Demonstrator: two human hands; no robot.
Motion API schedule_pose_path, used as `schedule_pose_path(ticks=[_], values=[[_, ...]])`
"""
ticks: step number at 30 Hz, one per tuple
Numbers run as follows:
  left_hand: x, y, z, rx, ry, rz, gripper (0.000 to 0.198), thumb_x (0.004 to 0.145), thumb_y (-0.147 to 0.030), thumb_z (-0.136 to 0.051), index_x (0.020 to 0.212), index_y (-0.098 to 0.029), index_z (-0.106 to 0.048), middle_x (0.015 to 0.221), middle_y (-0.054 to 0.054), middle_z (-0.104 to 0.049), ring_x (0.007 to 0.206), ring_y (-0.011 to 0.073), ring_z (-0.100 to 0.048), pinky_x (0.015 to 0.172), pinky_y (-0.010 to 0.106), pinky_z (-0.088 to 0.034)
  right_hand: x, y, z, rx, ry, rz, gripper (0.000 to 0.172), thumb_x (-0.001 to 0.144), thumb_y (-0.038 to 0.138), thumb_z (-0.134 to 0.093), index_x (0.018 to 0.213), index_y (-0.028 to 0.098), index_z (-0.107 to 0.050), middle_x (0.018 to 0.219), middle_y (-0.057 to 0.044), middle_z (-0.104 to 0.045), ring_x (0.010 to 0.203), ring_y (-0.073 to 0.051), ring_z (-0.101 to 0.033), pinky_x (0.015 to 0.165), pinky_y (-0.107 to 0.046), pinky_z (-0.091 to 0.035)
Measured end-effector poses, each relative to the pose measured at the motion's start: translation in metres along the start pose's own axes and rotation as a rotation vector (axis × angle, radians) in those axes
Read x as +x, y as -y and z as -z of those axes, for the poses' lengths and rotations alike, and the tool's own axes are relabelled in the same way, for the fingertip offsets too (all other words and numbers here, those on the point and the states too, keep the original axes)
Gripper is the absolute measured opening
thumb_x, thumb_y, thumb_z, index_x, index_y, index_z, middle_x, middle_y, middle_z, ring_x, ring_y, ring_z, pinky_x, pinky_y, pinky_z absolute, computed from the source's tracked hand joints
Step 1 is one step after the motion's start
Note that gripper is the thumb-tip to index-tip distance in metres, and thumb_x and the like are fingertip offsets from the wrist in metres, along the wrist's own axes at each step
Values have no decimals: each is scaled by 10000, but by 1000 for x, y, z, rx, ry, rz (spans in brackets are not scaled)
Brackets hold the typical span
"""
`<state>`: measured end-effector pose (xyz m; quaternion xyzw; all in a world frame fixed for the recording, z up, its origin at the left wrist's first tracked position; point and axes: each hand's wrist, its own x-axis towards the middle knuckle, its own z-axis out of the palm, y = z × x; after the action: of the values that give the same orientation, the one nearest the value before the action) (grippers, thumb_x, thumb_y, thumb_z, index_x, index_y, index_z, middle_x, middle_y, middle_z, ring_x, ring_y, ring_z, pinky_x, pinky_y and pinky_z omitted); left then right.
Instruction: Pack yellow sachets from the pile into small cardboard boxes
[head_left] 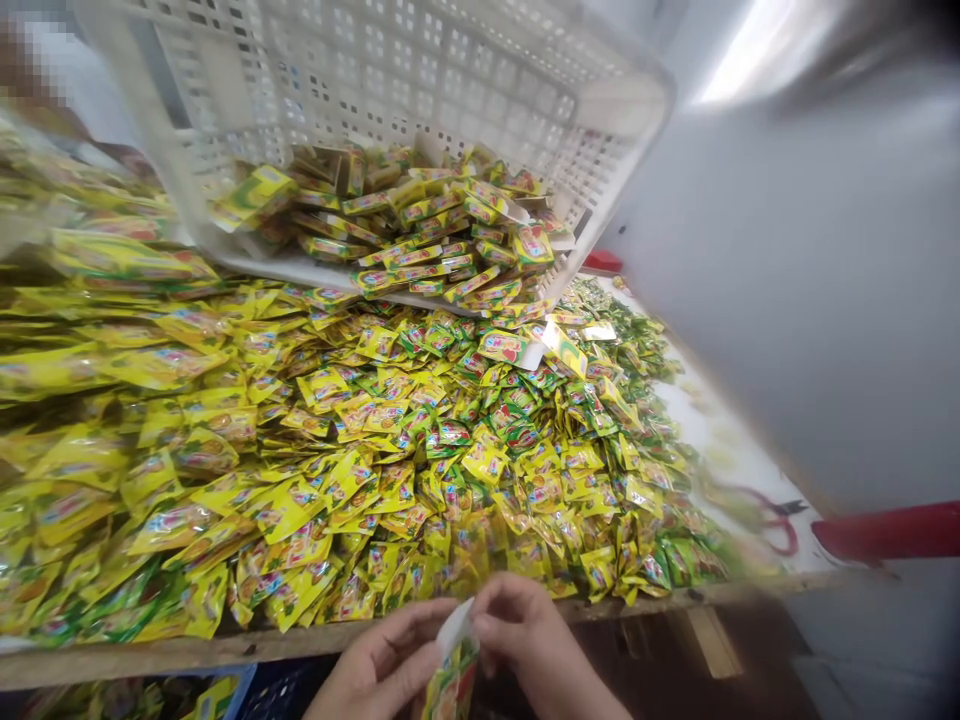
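My left hand holds a small yellow-green carton near the table's front edge, its thumb and fingers closed around the sides. A white end flap sticks up from the carton's top. My right hand pinches at that flap with thumb and forefinger, its other fingers curled. Just beyond both hands spreads a deep heap of yellow and green sachets. The carton's lower end runs out of the picture, and its contents are hidden.
A white perforated crate lies tipped towards me on the heap, with many small cartons in it. Red-handled scissors and a red cylindrical object lie at the right. A blue crate stands below the table edge.
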<state>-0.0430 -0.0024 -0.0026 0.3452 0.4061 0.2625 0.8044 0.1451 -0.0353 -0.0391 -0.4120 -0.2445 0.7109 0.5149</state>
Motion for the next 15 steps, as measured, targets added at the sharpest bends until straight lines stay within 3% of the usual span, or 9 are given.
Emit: schedule_pose_path(ticks=[4,6,10,12,15], values=[[7,7,13,117,-113,-23,338,680,-434,-783,920,-199,-753,917,62,-757,904,267,-657,836,334,-484,1,0,-6,-135,-3,87,213,703,286,-813,746,136,-667,704,2,-584,543,-69,-494,466,-164,-400],[8,7,15,93,-92,6,317,636,-406,-810,844,-177,-740,810,47,-735,824,239,-645,767,296,-477,3,0,-10,-121,16,81,259,664,280,-833,797,160,-645,719,20,-588,535,-62,-482,456,-151,-392],[13,5,12,24,24,39,303,570,-366,-834,746,-166,-692,708,20,-677,699,185,-603,627,234,-444,7,-5,-16,-49,-13,-156,407,551,271,-866,859,198,-612,675,60,-588,380,-33,-372,298,-127,-261],[16,6,14,102,-30,-12,285,607,-384,-817,759,-173,-699,730,22,-693,720,187,-617,643,229,-460,8,-6,-17,-147,-73,-159,335,574,320,-851,801,176,-651,629,56,-574,339,-29,-361,283,-138,-277],[18,9,24,303,-167,-93,268,694,-437,-760,817,-199,-755,847,49,-753,859,232,-667,791,264,-507,7,-3,-18,-300,-102,40,305,665,431,-797,773,152,-740,687,2,-608,431,-69,-512,378,-171,-418]])
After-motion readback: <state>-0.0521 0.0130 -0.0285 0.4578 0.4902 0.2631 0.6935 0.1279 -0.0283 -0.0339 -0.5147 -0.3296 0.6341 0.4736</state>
